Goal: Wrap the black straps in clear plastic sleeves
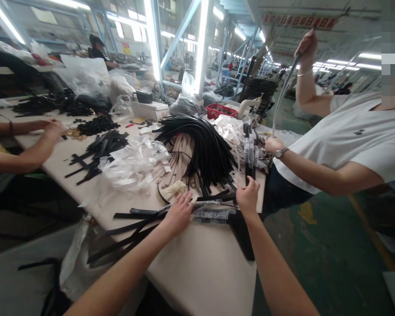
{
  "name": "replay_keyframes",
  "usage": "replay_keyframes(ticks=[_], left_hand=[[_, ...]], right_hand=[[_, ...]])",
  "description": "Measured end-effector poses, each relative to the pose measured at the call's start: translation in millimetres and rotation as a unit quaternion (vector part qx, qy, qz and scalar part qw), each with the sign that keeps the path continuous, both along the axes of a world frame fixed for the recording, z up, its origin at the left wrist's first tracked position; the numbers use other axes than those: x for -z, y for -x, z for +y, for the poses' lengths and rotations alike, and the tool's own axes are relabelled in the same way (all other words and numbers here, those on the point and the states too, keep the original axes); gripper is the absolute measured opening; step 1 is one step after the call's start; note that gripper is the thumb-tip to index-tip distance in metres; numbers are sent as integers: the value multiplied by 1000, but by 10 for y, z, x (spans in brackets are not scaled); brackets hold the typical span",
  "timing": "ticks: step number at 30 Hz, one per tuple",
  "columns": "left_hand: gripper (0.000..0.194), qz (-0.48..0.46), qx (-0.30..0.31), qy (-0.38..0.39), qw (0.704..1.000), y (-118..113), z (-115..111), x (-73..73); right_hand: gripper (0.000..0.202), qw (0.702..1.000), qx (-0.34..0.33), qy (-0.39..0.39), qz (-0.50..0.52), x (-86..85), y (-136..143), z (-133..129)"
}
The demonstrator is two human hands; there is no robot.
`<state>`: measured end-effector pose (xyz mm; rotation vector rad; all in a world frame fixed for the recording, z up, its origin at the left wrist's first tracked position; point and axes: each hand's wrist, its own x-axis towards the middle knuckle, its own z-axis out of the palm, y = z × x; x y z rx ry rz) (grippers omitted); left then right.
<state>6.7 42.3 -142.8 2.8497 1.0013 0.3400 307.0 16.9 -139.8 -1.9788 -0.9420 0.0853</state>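
Black straps [131, 216] lie across the near part of the table, partly wrapped in clear plastic [213, 215]. My left hand [179, 213] rests on them with its fingers spread, beside a pale cloth [173, 192]. At the right end of the straps is my right hand [248, 196], thumb and fingers bent; what it holds, if anything, is hidden. Just beyond it lies another plastic-wrapped strap bundle [250, 149]. A large bent bundle of black straps [204, 149] sits past my hands.
White plastic wrappers [134, 166] are heaped left of the big bundle. A red basket [221, 111] stands at the back. On the right a person in a white shirt [349, 136] holds up a thin strip. At the left edge another person's hands [54, 129] work over small parts.
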Motion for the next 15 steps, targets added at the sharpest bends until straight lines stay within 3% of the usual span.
replay_keyframes(ticks=[3,5,7,11,15], left_hand=[[54,-57,19,-9,998,250,-378,220],[54,-87,-32,-7,996,519,-570,307],[56,-112,-122,-10,986,809,-677,363],[50,-124,-255,-44,958,1278,-650,412],[43,-88,-314,-50,944,1492,-399,402]], right_hand=[[34,982,-116,119,-91,12,376,525],[33,960,-168,209,-85,48,601,871],[34,950,-175,245,-78,103,771,1144],[32,950,-155,260,-77,162,915,1401],[40,958,-129,241,-89,86,877,1440]])
